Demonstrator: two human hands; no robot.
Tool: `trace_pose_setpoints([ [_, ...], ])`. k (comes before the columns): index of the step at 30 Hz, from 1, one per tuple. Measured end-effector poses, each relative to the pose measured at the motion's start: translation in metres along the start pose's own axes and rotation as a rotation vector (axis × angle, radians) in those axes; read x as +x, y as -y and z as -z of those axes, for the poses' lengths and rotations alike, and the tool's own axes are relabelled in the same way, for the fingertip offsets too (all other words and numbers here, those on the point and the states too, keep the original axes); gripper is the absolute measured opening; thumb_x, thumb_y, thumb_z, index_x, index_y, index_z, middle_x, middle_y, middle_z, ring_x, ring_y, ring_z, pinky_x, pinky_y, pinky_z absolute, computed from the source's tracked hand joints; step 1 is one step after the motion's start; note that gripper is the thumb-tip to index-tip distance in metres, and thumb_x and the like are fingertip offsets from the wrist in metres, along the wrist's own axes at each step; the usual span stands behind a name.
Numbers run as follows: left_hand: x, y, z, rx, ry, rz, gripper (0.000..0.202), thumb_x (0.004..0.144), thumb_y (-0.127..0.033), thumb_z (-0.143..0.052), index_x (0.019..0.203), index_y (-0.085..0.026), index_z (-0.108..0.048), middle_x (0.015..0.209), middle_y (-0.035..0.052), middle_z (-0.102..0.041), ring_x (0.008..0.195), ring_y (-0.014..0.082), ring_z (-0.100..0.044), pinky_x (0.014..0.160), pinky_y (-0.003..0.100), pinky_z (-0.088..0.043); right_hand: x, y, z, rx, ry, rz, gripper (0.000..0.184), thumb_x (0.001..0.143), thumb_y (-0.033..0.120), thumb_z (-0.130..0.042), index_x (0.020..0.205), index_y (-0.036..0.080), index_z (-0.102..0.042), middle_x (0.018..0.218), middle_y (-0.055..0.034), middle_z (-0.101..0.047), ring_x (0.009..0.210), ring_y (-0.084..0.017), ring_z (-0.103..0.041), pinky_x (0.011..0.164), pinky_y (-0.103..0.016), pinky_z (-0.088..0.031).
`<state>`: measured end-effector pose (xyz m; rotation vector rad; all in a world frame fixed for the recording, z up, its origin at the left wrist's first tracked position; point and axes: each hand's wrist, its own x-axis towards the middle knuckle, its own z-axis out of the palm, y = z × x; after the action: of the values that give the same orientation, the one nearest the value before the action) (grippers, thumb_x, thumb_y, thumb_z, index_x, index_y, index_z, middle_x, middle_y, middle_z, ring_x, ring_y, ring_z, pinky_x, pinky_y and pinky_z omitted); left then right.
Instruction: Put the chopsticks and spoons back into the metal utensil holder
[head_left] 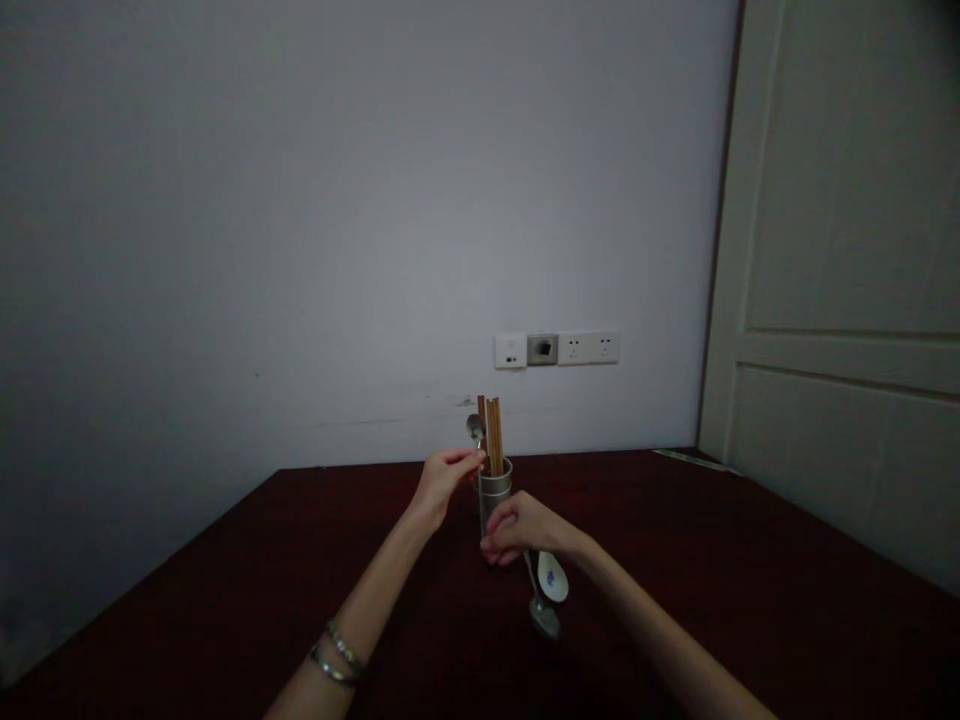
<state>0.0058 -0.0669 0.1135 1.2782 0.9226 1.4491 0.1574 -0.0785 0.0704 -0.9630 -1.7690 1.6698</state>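
A small metal cup (496,488) stands on the dark red table (675,560) and holds brown chopsticks (493,436). My left hand (442,485) pinches the handle of a metal spoon (475,428) that stands upright at the cup's left rim. My right hand (521,527) is curled around the base of the cup. Just in front of my right hand lie a white ceramic spoon (553,578) and a metal spoon (541,610). Bracelets sit on my left wrist.
A white wall with a row of sockets (556,349) rises behind the table. A pale door (847,260) stands at the right. A thin light strip (694,460) lies at the table's far right edge.
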Motion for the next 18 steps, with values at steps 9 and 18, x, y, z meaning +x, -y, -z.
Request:
trace_pose_setpoints([
  [9, 0.045, -0.029, 0.011, 0.286, -0.265, -0.214, 0.025, 0.055, -0.033, -0.070, 0.065, -0.011, -0.068, 0.058, 0.0031, -0.062, 0.056, 0.0109, -0.053, 0.054, 0.021, -0.037, -0.012, -0.001, 0.082, 0.055, -0.343, 0.089, 0.027, 0.073, 0.034, -0.060, 0.088, 0.012, -0.057, 0.069, -0.0065, -0.066, 0.057, -0.013, -0.063, 0.050, -0.021, -0.052],
  [18, 0.114, -0.021, 0.008, 0.582, -0.280, -0.359, 0.020, 0.060, -0.031, -0.065, 0.063, -0.011, -0.068, 0.058, 0.0048, -0.064, 0.058, 0.0136, -0.057, 0.056, 0.022, -0.040, -0.016, -0.087, 0.156, 0.301, -0.897, 0.061, 0.008, 0.078, 0.019, -0.052, 0.082, 0.012, -0.053, 0.051, -0.0030, -0.062, 0.043, -0.012, -0.059, 0.042, -0.020, -0.049],
])
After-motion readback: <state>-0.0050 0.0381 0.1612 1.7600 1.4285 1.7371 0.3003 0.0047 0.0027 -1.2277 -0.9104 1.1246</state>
